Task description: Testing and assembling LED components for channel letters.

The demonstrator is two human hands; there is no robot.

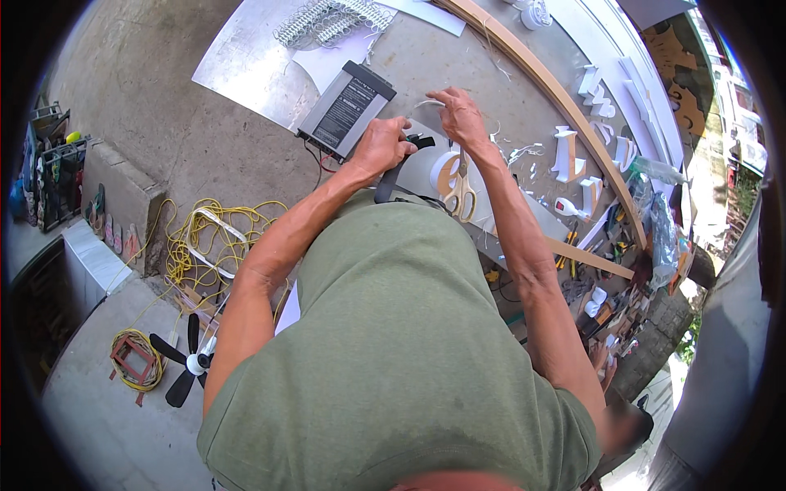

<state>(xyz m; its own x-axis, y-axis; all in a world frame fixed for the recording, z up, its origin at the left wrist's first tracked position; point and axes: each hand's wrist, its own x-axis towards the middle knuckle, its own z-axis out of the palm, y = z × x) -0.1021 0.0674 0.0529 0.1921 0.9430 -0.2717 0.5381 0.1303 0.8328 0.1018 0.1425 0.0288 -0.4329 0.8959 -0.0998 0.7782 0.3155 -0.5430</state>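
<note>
My left hand (pixel 383 147) is closed, its fingertips around a small black piece (pixel 420 141) whose kind I cannot make out. A dark handle-like object (pixel 388 183) lies just below that hand. My right hand (pixel 462 121) is raised a little farther off, pinching a thin white wire (pixel 427 103) between thumb and finger. Beside the left hand rests a grey-and-black electrical box (pixel 347 110) with leads at its near end. Scissors with beige handles (pixel 461 196) lie below my right wrist, over a roll of tape (pixel 443 173).
Metal coils (pixel 334 23) lie on the far sheet. A long brown strip (pixel 565 114) curves along the right, near white cut letter shapes (pixel 566 155) and a white bottle (pixel 568 208). Tangled yellow cord (pixel 205 245) and a black-bladed fan (pixel 192 362) are at left.
</note>
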